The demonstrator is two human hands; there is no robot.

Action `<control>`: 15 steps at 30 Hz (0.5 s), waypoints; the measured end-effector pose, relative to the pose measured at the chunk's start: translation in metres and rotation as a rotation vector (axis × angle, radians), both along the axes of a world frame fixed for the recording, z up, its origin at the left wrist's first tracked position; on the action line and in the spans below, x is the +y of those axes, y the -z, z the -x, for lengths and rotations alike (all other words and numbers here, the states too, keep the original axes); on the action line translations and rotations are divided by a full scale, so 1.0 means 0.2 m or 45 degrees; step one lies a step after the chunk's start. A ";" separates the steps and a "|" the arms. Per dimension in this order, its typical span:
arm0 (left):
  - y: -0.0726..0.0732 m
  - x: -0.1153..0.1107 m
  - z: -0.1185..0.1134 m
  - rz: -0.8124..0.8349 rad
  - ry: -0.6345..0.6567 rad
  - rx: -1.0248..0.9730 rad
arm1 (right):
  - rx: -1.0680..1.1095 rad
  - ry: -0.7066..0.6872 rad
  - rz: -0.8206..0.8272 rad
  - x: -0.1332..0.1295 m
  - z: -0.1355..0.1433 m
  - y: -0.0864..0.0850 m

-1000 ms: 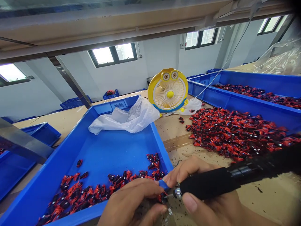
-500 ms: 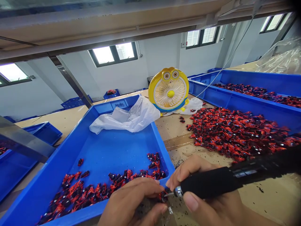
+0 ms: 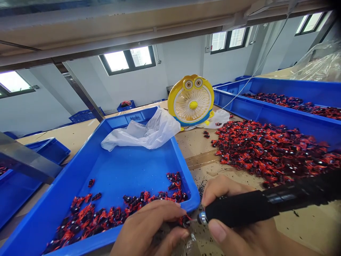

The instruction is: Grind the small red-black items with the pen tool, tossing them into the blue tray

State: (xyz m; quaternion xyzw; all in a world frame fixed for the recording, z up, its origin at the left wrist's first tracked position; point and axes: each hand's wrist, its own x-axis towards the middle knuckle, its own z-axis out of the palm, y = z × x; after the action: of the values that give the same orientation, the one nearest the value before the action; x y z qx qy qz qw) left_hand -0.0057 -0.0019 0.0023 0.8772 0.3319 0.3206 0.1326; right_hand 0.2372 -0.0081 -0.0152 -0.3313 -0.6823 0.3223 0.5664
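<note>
Between the thumb and fingers of my left hand (image 3: 153, 227) is a small red-and-black part (image 3: 184, 221), partly hidden by the fingers. My right hand (image 3: 239, 227) grips a black electric screwdriver (image 3: 239, 208) lying nearly level. Its thin metal bit points left and meets the end of the small part. Just beyond my left hand, a blue tray (image 3: 125, 167) holds a band of similar parts along its near side. To the right, a big heap of the same red-and-black parts (image 3: 266, 149) lies on the cardboard-covered table (image 3: 197, 149).
A white plastic bag (image 3: 144, 133) drapes over the tray's far end. Behind it stands a yellow fan (image 3: 193, 103) with a cable (image 3: 255, 73). More parts lie in another blue tray (image 3: 282, 106) at right. A metal post (image 3: 77, 89) and overhead shelf (image 3: 128, 32) frame the left and top.
My right index finger has drawn back from the small part, and the screwdriver has shifted slightly right. My left hand has stayed nearly still, holding the part.
</note>
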 end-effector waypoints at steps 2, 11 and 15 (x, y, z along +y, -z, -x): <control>-0.01 0.00 0.00 0.009 0.001 0.005 | -0.027 -0.013 -0.020 0.00 0.00 0.00; -0.02 -0.01 0.00 0.036 0.000 0.002 | -0.041 0.000 -0.053 0.01 0.01 -0.04; -0.01 -0.01 0.00 0.057 -0.010 -0.004 | -0.079 -0.016 -0.063 0.01 0.00 -0.05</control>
State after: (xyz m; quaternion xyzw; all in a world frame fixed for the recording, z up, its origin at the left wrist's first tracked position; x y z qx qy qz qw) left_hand -0.0061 -0.0031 0.0036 0.8721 0.3425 0.3150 0.1516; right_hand 0.2368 -0.0065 -0.0061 -0.3227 -0.7094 0.2985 0.5509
